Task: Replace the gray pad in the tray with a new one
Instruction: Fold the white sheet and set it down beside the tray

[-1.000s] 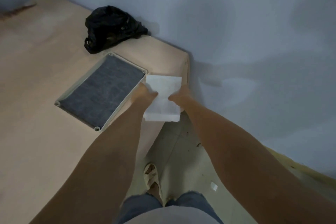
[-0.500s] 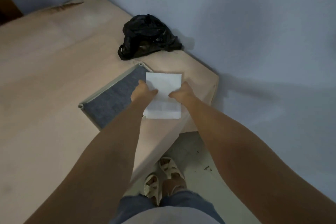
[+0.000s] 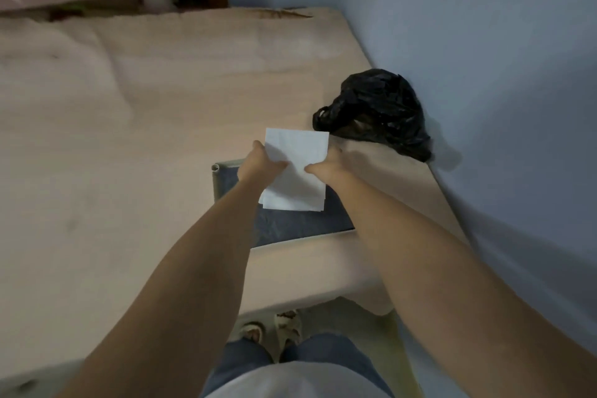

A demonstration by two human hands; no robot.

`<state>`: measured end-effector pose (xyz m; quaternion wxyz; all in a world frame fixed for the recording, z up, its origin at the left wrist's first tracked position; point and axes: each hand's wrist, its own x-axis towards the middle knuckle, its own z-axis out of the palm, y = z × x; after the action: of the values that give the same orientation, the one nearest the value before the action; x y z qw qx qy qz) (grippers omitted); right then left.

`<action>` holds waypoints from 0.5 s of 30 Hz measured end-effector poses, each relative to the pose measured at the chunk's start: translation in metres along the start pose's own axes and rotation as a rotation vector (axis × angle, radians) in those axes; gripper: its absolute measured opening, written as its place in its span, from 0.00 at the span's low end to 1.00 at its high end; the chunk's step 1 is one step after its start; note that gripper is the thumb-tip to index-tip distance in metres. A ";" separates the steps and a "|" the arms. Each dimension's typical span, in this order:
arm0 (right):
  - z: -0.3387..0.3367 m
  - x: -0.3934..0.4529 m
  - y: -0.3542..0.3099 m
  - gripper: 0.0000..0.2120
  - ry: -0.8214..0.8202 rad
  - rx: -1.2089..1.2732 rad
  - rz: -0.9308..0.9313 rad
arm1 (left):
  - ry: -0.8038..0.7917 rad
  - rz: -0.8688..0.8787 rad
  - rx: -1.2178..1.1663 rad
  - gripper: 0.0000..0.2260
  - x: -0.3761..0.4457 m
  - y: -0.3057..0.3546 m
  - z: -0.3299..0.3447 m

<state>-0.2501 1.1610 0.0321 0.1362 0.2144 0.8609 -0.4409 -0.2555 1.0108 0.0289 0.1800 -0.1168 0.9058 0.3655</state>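
left hand [image 3: 258,165] + right hand [image 3: 326,166]: both pinch folded white pad [image 3: 295,168] | above gray pad [image 3: 290,223] in tray [image 3: 218,181] | black bag [image 3: 378,110] at 1 o'clock

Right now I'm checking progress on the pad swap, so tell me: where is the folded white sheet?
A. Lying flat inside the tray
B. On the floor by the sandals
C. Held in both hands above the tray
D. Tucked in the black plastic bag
C: the left hand and right hand grip the folded white sheet by its sides, above the gray pad in the pale tray.
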 end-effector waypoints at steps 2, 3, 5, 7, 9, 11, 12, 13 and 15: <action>0.013 0.006 -0.011 0.30 -0.079 -0.072 -0.044 | 0.066 -0.042 -0.004 0.28 0.001 -0.011 -0.009; 0.020 0.008 -0.017 0.32 -0.112 -0.094 -0.057 | 0.100 -0.067 -0.017 0.27 0.001 -0.018 -0.014; 0.035 0.010 -0.028 0.32 -0.166 -0.123 -0.087 | 0.159 -0.112 -0.042 0.25 -0.001 -0.032 -0.025; 0.052 0.008 -0.039 0.31 -0.220 -0.146 -0.127 | 0.211 -0.140 -0.052 0.25 -0.005 -0.048 -0.036; 0.071 0.004 -0.050 0.30 -0.272 -0.154 -0.154 | 0.256 -0.177 -0.055 0.25 -0.010 -0.065 -0.048; 0.090 -0.002 -0.059 0.30 -0.312 -0.136 -0.148 | 0.295 -0.214 -0.050 0.25 -0.015 -0.083 -0.059; 0.100 -0.006 -0.063 0.29 -0.326 -0.126 -0.138 | 0.311 -0.229 -0.045 0.24 -0.018 -0.092 -0.065; 0.109 -0.011 -0.067 0.28 -0.339 -0.117 -0.135 | 0.325 -0.243 -0.043 0.23 -0.021 -0.101 -0.071; 0.127 -0.020 -0.072 0.20 -0.364 -0.113 -0.147 | 0.343 -0.273 -0.037 0.23 -0.026 -0.119 -0.082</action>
<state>-0.2623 1.0151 0.0182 0.2688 0.0599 0.8588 -0.4319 -0.2113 0.8710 0.0205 0.0688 -0.3020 0.8921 0.3291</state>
